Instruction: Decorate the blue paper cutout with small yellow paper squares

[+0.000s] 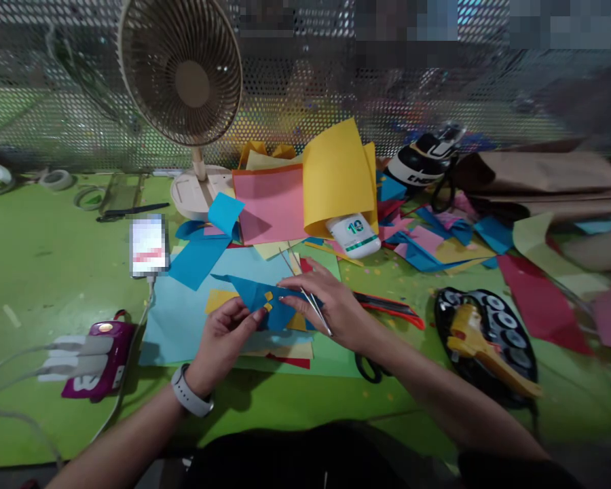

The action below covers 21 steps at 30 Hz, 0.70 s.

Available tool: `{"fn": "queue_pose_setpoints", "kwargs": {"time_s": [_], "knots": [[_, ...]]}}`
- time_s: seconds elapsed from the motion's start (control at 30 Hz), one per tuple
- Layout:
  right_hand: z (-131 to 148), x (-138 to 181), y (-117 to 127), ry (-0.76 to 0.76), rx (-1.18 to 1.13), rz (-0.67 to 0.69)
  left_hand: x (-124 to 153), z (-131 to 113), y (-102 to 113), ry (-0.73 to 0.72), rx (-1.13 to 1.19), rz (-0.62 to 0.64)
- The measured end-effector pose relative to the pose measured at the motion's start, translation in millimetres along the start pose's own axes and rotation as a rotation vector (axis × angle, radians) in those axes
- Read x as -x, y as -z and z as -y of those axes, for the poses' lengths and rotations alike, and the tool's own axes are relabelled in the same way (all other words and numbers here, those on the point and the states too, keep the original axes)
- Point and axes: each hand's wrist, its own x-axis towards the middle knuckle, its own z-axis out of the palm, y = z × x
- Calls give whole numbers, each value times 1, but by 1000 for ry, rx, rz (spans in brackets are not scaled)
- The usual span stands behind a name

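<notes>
The folded blue paper (244,291) is my landmark: my left fingers (243,331) pinch its near-left edge, thumb against the two yellow squares (269,297) on it. My right fingers (313,278) are closed around the tweezers (316,312), which slant across its right side. If my left thumb slides, it could drag those squares askew (I can't tell whether they're stuck). Squeezing too hard may crease the paper. Were the fan (192,83), beyond it and leftward, running, its draught could flip the paper or scatter loose squares.
</notes>
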Motion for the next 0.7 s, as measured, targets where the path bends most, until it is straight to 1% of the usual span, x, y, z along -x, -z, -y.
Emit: {"fn": "queue_pose_setpoints", "kwargs": {"time_s": [0.13,0.3,0.47,0.7], "knots": [[3,-1,4,-53,-109,70,-1,3,2,-6,21,-13],[8,0,1,-57,-152,145,-1,4,1,40,18,-28],[9,2,-3,-19,-160,121,-1,4,1,30,-3,-74],[11,1,0,-44,-204,121,-1,1,3,15,-69,-59]]}}
